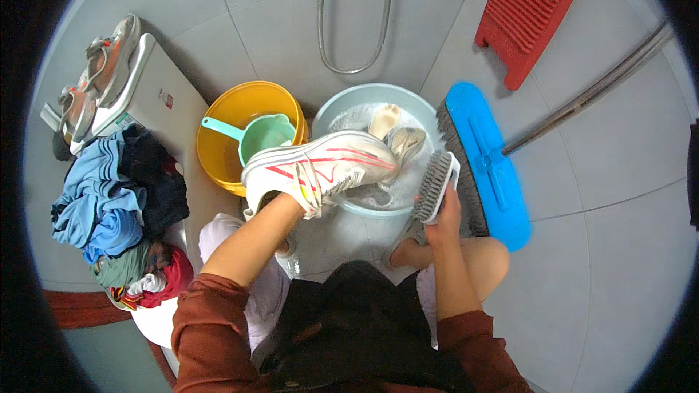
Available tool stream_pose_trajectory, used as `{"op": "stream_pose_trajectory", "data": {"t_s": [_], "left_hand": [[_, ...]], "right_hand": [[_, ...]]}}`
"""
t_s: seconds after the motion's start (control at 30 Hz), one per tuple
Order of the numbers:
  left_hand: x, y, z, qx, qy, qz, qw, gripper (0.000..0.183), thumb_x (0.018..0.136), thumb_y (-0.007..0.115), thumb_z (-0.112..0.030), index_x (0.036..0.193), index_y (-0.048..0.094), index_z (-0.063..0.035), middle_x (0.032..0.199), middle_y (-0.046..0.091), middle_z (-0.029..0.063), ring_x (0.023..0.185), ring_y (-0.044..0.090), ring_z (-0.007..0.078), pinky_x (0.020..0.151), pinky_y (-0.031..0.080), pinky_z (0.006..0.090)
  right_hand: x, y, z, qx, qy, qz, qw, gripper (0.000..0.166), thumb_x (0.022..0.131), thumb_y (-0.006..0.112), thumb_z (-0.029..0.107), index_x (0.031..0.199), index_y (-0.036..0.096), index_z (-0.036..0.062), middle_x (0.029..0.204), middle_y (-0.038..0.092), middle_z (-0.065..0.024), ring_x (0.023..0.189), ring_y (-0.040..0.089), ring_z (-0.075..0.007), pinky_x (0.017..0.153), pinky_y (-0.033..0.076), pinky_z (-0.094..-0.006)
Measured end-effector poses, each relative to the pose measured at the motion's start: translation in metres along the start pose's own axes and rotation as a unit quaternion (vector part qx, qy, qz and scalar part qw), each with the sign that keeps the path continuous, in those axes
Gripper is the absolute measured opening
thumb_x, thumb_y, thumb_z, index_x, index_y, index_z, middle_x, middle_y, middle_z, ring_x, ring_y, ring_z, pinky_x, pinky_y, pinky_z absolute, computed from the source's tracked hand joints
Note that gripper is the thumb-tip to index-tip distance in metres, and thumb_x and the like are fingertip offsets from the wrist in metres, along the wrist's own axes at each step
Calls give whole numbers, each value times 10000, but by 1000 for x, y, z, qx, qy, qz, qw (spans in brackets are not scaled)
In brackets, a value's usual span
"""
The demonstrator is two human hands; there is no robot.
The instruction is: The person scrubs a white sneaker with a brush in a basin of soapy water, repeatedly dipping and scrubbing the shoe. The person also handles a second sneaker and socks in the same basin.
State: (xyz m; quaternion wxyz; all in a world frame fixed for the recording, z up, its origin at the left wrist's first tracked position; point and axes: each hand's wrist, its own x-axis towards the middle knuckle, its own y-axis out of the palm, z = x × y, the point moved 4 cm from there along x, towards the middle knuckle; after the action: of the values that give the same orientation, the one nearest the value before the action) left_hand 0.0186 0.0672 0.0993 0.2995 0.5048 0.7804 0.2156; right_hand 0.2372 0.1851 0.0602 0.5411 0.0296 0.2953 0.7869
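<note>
A white sneaker (333, 161) with red stripes hangs sideways over the left part of a pale blue basin (322, 112). My left hand (289, 202) is inside the shoe's opening, its fingers hidden, and holds the shoe up. In my right hand (446, 210) is a scrub brush (437, 188) with grey bristles and a white back, at the basin's right rim, bristles facing left. Sudsy water (352, 117) fills the basin. Another shoe (407, 144) and a pale, rounded item (384, 120) stick out of the suds.
Left of the basin stands a yellow bucket (218, 103) with a green dipper (262, 136). Clothes (109, 196) and sandals (109, 65) lie on a white appliance (169, 93). A blue broom (491, 174) leans at right, below a red washboard (529, 16). A shower hose (322, 27) hangs behind.
</note>
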Motion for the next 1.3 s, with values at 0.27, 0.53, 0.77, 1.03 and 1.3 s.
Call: {"op": "stream_pose_trajectory", "data": {"t_s": [0.27,0.53,0.77,1.03,1.3], "left_hand": [[41,21,16,-185,47,1,982,324,839,498,-195,1143,512,-82,1133,541,94,1026,523,218,873,419,326],[69,6,7,-238,57,-3,970,332,841,500,-196,1151,504,-77,1139,537,96,1028,522,214,876,419,322],[70,8,3,-249,65,-6,966,339,842,502,-196,1158,497,-73,1144,533,97,1030,522,210,879,419,318],[55,7,1,-242,81,-23,967,347,844,505,-196,1166,489,-69,1150,529,99,1033,521,206,882,420,313],[24,-14,9,-241,88,-53,965,355,845,507,-196,1174,481,-64,1156,525,101,1035,521,201,885,420,309]], "right_hand": [[4,128,-4,-527,-340,41,778,632,689,698,261,1198,405,27,1077,492,-199,1042,468,-364,873,376,-433],[53,151,-20,-544,-315,20,778,574,697,692,244,1152,436,6,1108,500,-207,1037,496,-335,850,396,-405],[84,172,34,-535,-184,32,824,602,706,675,213,1201,407,1,1198,471,-213,1122,458,-324,934,361,-393],[53,169,19,-558,-316,34,767,460,745,640,219,1096,446,-7,1024,560,-228,907,574,-337,741,458,-398],[25,139,-8,-533,-329,118,770,491,733,669,187,1123,434,2,886,586,-159,771,580,-215,700,474,-345]]}}
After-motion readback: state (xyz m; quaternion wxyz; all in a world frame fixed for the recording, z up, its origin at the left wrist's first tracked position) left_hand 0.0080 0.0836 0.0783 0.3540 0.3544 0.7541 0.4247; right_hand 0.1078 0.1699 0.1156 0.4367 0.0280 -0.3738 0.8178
